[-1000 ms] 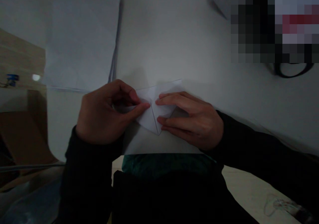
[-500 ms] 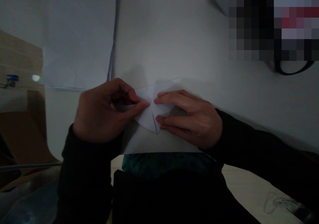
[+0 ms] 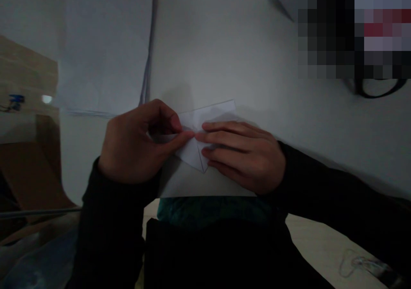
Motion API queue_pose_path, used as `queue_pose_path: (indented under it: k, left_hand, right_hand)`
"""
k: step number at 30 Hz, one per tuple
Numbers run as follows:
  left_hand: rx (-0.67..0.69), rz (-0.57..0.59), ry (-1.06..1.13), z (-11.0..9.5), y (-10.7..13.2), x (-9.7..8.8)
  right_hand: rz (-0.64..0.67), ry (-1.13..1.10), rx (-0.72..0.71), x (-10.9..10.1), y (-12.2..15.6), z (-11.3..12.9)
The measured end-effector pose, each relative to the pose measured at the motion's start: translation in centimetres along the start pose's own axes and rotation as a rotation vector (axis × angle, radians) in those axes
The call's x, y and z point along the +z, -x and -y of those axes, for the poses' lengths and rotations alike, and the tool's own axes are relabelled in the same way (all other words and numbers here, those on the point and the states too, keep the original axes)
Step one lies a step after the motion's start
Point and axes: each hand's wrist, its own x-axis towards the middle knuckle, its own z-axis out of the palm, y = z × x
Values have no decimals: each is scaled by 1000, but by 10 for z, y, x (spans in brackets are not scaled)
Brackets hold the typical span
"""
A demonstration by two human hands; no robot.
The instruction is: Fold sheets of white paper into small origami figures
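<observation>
the left fingers (image 3: 167,128) curl in and pinch the folded white paper (image 3: 213,112), and the left thumb (image 3: 183,138) lies across its middle. the right fingers (image 3: 231,135) are out straight and a little apart. they lie flat on the paper and press it down, but they do not pinch it. the tip of one right finger is just beside the tip of the left thumb.

the paper lies between the left hand (image 3: 131,147) and the right hand (image 3: 247,158), on the white counter (image 3: 221,58). it has a straight top edge, a pointy end toward the person, and a thin fold line near that point.

both arms are in dark sleeves (image 3: 321,186). a big white sheet of paper (image 3: 105,49) lies farther up on the left. a brown box (image 3: 22,173) is off to the left. a black cord (image 3: 379,93) curves under a blurred patch at the top right. a green cloth (image 3: 208,212) shows below the counter's near edge.
</observation>
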Motion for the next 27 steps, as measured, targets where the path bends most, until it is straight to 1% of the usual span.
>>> queue_pose_path:
  k: [6, 10, 12, 14, 15, 16, 17, 19, 22, 23, 24, 27]
  left_hand:
    - [46, 23, -13, -1, -4, -2]
    - [52, 43, -18, -1, -5, -1]
    - [47, 36, -26, -2, -4, 1]
    - [67, -11, -65, -3, 1, 4]
    - [88, -51, -93, -3, 6, 5]
    - [119, -131, -127, -3, 13, 7]
    - [157, -161, -163, -2, 22, 8]
    - [183, -346, -194, 1, 42, 11]
    - [434, -226, -181, 9, 75, 20]
    - [505, -232, -157, 11, 83, 24]
    - [581, -177, -161, 12, 90, 28]
    - [619, -195, -169, 10, 100, 41]
  right_hand:
    - [51, 93, -85, 1, 0, 4]
    - [30, 162, -100, 2, 1, 5]
    - [23, 167, -96, 3, 0, 5]
    - [22, 182, -87, 3, 0, 6]
    - [24, 199, -86, 3, 0, 6]
    - [25, 219, -88, 3, -1, 6]
    - [28, 238, -90, 3, -1, 6]
    - [35, 261, -97, 3, -1, 6]
    - [37, 264, -104, 3, -1, 6]
    - [37, 262, -106, 3, -1, 6]
    - [36, 259, -108, 3, -1, 6]
    - [54, 246, -101, 2, -1, 6]
